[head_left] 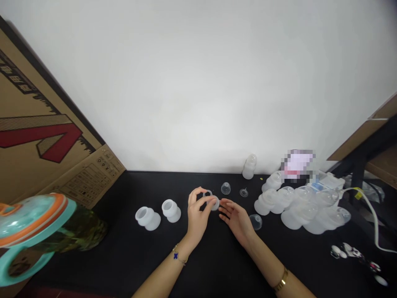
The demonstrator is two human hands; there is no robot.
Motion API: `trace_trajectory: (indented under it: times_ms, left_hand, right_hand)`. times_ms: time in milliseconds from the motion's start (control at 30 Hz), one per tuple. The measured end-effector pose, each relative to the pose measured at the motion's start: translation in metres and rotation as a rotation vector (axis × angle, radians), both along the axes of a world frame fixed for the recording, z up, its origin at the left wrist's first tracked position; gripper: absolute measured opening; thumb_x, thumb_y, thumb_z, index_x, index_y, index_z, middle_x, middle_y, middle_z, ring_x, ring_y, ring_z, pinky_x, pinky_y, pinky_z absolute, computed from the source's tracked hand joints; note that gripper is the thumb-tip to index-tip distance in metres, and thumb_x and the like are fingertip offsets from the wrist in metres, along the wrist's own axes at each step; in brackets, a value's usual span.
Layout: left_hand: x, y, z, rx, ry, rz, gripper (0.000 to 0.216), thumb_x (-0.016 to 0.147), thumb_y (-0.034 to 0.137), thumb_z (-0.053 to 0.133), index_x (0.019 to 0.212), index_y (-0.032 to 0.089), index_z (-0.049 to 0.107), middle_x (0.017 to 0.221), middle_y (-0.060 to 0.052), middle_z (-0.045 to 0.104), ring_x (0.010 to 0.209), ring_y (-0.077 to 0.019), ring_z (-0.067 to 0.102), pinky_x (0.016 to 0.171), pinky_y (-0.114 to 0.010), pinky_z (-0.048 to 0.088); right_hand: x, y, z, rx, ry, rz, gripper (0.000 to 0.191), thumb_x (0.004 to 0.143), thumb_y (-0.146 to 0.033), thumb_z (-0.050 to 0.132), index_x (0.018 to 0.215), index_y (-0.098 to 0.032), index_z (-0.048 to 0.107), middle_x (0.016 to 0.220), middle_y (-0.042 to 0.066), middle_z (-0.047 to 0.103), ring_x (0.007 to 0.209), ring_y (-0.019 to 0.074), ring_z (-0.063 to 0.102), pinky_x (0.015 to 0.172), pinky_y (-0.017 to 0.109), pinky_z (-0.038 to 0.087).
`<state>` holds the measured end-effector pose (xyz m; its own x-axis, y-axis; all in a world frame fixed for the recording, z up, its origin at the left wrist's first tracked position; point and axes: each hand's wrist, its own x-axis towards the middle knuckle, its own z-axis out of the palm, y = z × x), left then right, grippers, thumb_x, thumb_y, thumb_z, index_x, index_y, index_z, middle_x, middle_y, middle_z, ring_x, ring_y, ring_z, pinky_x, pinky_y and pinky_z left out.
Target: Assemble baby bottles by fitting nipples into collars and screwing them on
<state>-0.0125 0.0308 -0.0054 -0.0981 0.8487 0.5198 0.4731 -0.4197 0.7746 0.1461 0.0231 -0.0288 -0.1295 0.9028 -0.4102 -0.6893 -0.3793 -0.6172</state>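
Note:
My left hand [197, 213] is raised over the black table [130, 248], its fingers pinched round a small clear ring-shaped piece [211, 200]. Beside it my right hand [236, 217] lies with fingers stretched out, its fingertips close to that piece and holding nothing. Two white silicone cups [148, 218] [171, 210] rest on the table to the left of my hands. Small clear domes [226, 188] [243, 192] [256, 222] lie just beyond and to the right.
A heap of several clear silicone parts [302, 207] sits at the right, with one white piece [249, 166] against the wall. A cardboard box [46, 136] leans at the left. A teal and orange cup [27, 231] is at near left. A white cable [374, 217] runs at far right.

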Motion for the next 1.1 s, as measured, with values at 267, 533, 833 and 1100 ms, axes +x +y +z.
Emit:
trace_trajectory:
  times_ms: [267, 533, 833, 1100]
  left_hand:
    - [0.0008, -0.0013, -0.0007, -0.010, 0.004, -0.007, 0.011, 0.088, 0.030, 0.065, 0.085, 0.026, 0.075, 0.112, -0.005, 0.056, 0.117, -0.0257, 0.051, 0.102, -0.043, 0.041]
    - [0.0005, -0.0014, -0.0029, -0.004, 0.016, -0.021, 0.013, 0.091, 0.028, 0.061, 0.088, 0.027, 0.075, 0.112, -0.006, 0.056, 0.120, -0.0257, 0.049, 0.103, -0.045, 0.039]
    - [0.0013, -0.0026, -0.0024, 0.029, 0.056, -0.043, 0.016, 0.092, 0.025, 0.059, 0.090, 0.028, 0.074, 0.110, -0.005, 0.056, 0.119, -0.0248, 0.049, 0.103, -0.043, 0.039]
    - [0.0030, -0.0034, -0.0009, 0.058, 0.030, -0.051, 0.011, 0.087, 0.026, 0.066, 0.077, 0.023, 0.070, 0.102, -0.005, 0.055, 0.116, -0.0259, 0.051, 0.099, -0.043, 0.042]
  right_hand:
    - [-0.0005, -0.0006, 0.0019, 0.000, -0.004, 0.005, 0.017, 0.074, -0.021, 0.068, 0.089, -0.019, 0.074, 0.094, 0.005, 0.075, 0.084, 0.0183, 0.066, 0.077, 0.031, 0.051]
    - [-0.0008, -0.0015, 0.0032, 0.004, -0.039, 0.028, 0.019, 0.071, -0.025, 0.070, 0.088, -0.019, 0.074, 0.090, 0.003, 0.074, 0.081, 0.0175, 0.065, 0.073, 0.030, 0.050]
    - [-0.0038, -0.0030, 0.0036, 0.063, -0.132, 0.093, 0.019, 0.074, -0.025, 0.066, 0.090, -0.019, 0.074, 0.085, 0.004, 0.071, 0.078, 0.0169, 0.063, 0.071, 0.028, 0.049]
    - [-0.0050, -0.0038, 0.0056, 0.087, -0.179, 0.120, 0.018, 0.074, -0.024, 0.065, 0.090, -0.019, 0.072, 0.083, 0.003, 0.070, 0.075, 0.0162, 0.063, 0.069, 0.027, 0.048]
